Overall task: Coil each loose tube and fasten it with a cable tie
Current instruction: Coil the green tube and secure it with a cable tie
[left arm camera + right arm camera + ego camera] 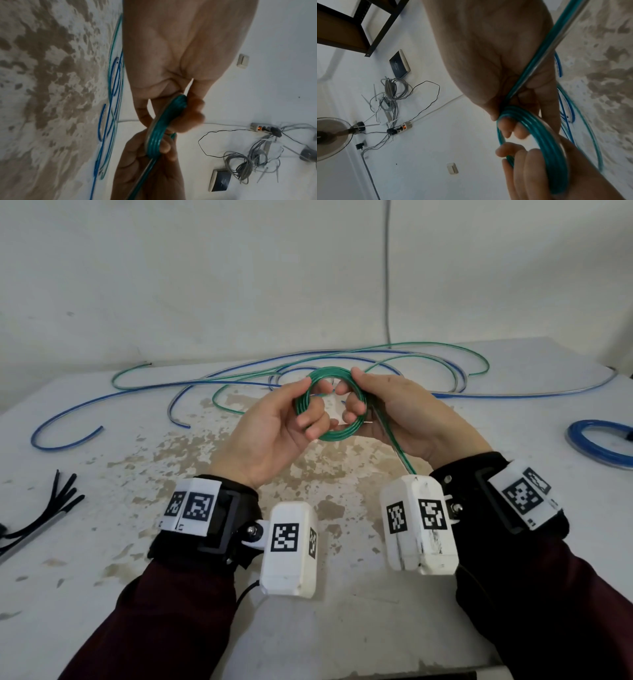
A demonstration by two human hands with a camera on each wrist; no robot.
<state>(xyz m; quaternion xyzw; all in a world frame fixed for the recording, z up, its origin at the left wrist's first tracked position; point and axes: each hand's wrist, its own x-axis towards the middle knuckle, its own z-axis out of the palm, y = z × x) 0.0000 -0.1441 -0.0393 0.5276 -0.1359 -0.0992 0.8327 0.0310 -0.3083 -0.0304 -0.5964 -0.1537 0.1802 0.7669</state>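
A green coil (330, 405) is being held up above the table (102, 594), in the middle. It is being gripped by curled fingers of the left hand (270, 433) and the right hand (404, 419). Loose tubes (191, 383) are lying far behind. Black ties (51, 508) are lying at the left.

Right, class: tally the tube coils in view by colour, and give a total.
green coil: 1
blue coil: 1
Total: 2
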